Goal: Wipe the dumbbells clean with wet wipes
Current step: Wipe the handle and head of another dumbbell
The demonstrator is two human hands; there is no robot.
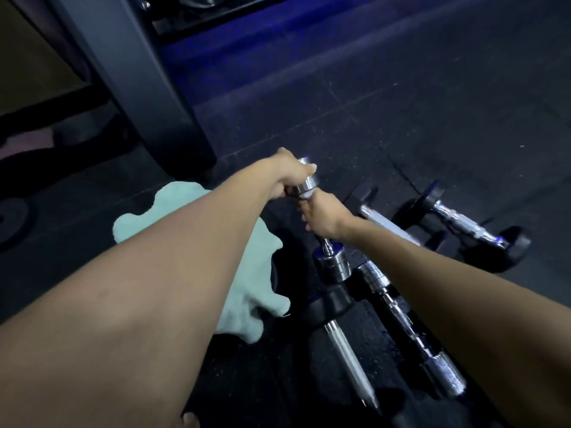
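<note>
A small chrome dumbbell (332, 261) is held over the dark floor, tilted with one head up and away from me. My left hand (289, 174) grips its upper chrome head (309, 182). My right hand (323, 216) is curled round its handle just below, hiding most of the bar. A wet wipe does not show clearly in either hand. A pale green cloth (247, 282) lies on the floor under my left forearm. Other dumbbells lie to the right: a chrome-handled one with black heads (463, 223) and another chrome one (411, 322) nearer me.
A loose chrome bar (349, 359) with a black plate lies near my feet. A thick grey machine post (148, 88) stands at the upper left, with a black weight plate (12, 217) on the floor left of it. Dark rubber flooring (432, 103) stretches away to the right.
</note>
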